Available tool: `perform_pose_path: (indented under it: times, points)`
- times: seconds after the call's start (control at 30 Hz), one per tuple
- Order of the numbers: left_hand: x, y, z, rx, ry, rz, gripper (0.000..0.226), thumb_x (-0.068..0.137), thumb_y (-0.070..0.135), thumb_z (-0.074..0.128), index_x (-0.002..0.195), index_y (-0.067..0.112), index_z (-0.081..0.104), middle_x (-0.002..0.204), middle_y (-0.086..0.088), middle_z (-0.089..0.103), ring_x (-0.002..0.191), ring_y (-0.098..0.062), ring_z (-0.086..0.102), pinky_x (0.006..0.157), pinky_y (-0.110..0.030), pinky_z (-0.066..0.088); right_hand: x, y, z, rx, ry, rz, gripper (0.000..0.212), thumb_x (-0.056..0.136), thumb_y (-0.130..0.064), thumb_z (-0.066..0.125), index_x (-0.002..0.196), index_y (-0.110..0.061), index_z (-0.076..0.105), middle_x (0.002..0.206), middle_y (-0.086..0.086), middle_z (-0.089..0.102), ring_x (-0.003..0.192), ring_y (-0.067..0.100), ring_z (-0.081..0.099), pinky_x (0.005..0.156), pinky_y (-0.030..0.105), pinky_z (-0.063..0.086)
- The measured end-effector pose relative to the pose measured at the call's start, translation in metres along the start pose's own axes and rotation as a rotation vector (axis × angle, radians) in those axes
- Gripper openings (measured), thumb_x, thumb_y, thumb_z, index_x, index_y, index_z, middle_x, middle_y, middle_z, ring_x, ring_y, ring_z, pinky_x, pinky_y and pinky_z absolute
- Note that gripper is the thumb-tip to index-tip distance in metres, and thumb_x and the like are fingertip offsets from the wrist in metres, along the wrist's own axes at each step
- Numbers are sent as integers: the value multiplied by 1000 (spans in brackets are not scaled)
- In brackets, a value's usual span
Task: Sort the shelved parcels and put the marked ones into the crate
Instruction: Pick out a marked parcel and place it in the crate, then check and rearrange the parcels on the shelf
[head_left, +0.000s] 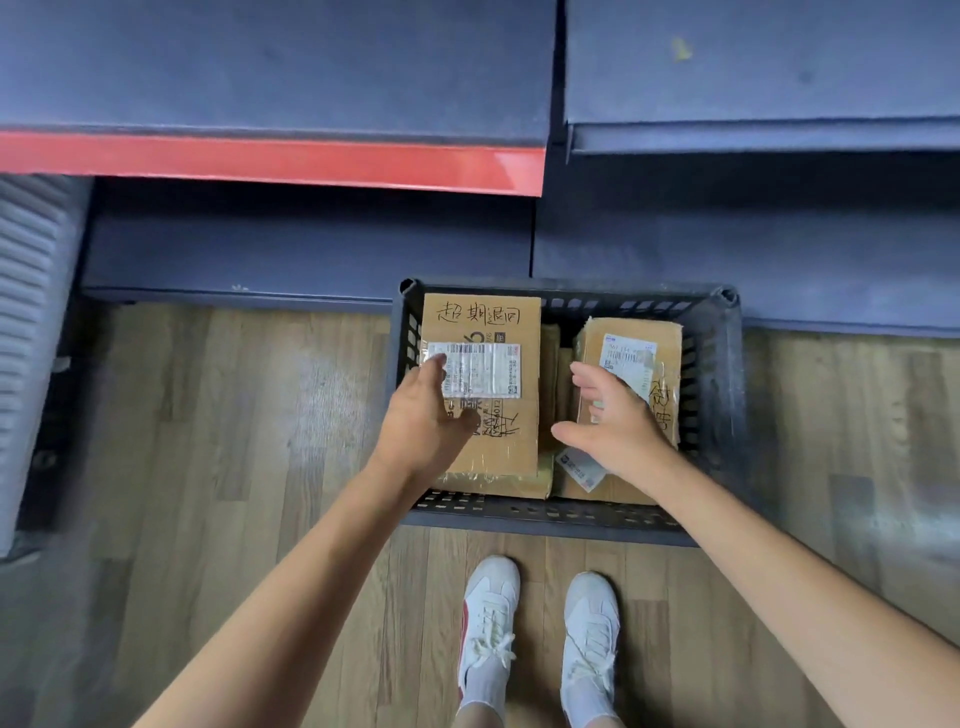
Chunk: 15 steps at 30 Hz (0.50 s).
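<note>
— What's under me?

— Wood-plank floor (218, 467), dark blue shelving (291, 244) ahead, one shelf edge red. A dark slotted crate (545, 514) sits on the floor against the shelf base, my two white shoes (491, 618) just behind its near rim.

— And my hands?

— Both arms reach down over the crate. My left hand (423, 421) hangs spread and relaxed above the big parcel (483, 317) at the crate's left side, gripping nothing that I can see. My right hand (618, 421) is open too, thumb apart, fingers lying against the smaller parcel (662, 343) at the right side.

— Count?

— Two marked parcels on top, at least one more beneath them at the near edge; one crate.
</note>
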<state>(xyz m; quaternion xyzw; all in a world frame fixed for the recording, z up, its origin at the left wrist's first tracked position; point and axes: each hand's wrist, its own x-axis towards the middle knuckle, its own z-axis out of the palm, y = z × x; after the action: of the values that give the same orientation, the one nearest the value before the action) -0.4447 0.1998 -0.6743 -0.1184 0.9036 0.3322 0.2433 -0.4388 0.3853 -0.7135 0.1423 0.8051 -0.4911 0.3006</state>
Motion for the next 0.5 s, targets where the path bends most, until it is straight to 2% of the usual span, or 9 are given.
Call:
perform_pose_path:
  times: [0.1,0.2,0.27,0.4,0.5]
  points:
    - [-23,17,-12,63,37,109,60,85,13,61,139,12,37,139,-4,48,127,-17,43,95,-14,30,-24,-20,-13,12,54,-46,70,77,-7,69,138,-18,37,140,-1,44,126,12,41,102,23,33]
    - [-43,31,-23,64,66,159,65,85,16,62,143,12,31,142,-3,44,131,-17,40,103,-21,31,-48,-39,-26,43,98,-77,68,77,-8,68,137,-22,39,139,-5,44,126,9,40,107,29,34]
    - [-56,44,-33,46,86,179,65,85,16,62,143,13,31,141,-3,44,130,-17,40,102,-21,31,-65,-53,-36,64,121,-95,67,77,-8,68,136,-24,40,138,-6,45,126,9,40,108,32,35]
    - [-76,75,-60,31,137,247,65,86,17,61,143,13,31,141,-2,44,131,-16,39,103,-19,29,-95,-87,-59,44,165,-163,68,77,-7,69,135,-26,41,137,-7,45,122,5,41,102,23,34]
    - [-92,98,-88,32,184,298,64,87,20,60,143,14,31,142,0,43,131,-15,38,103,-19,28,-116,-118,-80,34,210,-207,66,77,-10,70,134,-28,42,135,-7,46,117,4,41,99,24,35]
